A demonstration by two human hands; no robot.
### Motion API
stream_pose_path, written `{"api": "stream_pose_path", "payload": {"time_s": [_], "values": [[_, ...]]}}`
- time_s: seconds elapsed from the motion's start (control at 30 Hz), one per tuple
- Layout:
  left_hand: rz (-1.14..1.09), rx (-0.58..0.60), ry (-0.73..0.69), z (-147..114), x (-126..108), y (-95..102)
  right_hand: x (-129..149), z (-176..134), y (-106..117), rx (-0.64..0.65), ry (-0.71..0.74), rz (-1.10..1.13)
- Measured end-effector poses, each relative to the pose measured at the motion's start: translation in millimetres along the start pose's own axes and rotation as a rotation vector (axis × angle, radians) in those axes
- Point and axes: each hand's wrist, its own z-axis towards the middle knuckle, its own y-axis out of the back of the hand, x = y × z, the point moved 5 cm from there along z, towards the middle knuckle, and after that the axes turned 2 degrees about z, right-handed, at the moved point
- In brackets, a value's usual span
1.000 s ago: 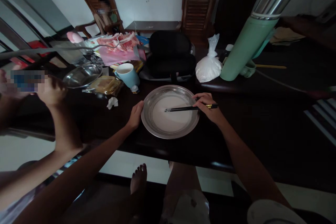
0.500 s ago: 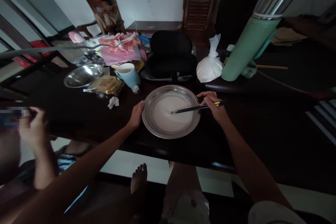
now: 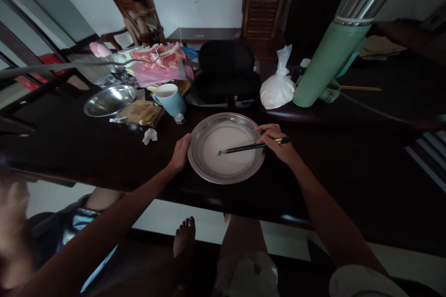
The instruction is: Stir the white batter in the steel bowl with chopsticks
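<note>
Metal bowl (image 3: 226,179), round, wide and silvery, sits level near the front edge of the dark, glossy table (image 3: 341,162). Its broad rim is smooth and dull in the dim light, and the sloping inner wall shows soft grey streaks of reflection, brightest along the far side. Off-white liquid (image 3: 228,139) covers the bottom in an even, opaque disc, its surface nearly flat, with the wall standing bare above it all round. Black chopsticks (image 3: 244,147) slant across from the right, side by side and close together, their lower ends in the liquid near its middle. The right hand (image 3: 279,147) is curled part-closed around their upper half, one finger reaching out over the rim. The left hand (image 3: 180,151) grips the bowl's left side, thumb by the rim, the lower fingers hidden. Smallest are the gold bands near the chopsticks' upper ends and the whitish marks at their tips.
</note>
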Motion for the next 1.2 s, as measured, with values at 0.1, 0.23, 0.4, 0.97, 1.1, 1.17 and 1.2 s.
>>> {"api": "stream_pose_path", "payload": {"time_s": [0.1,0.23,0.4,0.97,1.1,1.17,1.2], "values": [[0.002,0.005,0.002,-0.2,0.2,-0.1,-1.8,0.2,2.9,-0.039,0.002,-0.031],[0.016,0.004,0.011,-0.9,-1.3,-0.4,-4.1,0.4,8.7,-0.097,-0.008,0.021],[0.014,-0.008,-0.001,-0.2,0.5,0.7,-1.9,1.0,1.7,-0.016,-0.003,0.002],[0.012,-0.012,0.027,-1.1,-2.6,0.2,-1.4,0.9,8.7,-0.099,0.005,0.039],[0.029,-0.014,0.023,-1.2,-2.8,1.3,1.9,1.7,0.4,-0.004,0.031,0.000],[0.015,-0.008,0.009,-0.9,-1.2,1.2,0.9,2.0,2.0,-0.032,0.027,-0.030],[0.007,-0.006,0.004,-0.8,-0.2,1.0,-0.2,2.0,4.4,-0.067,0.021,-0.030]]}}
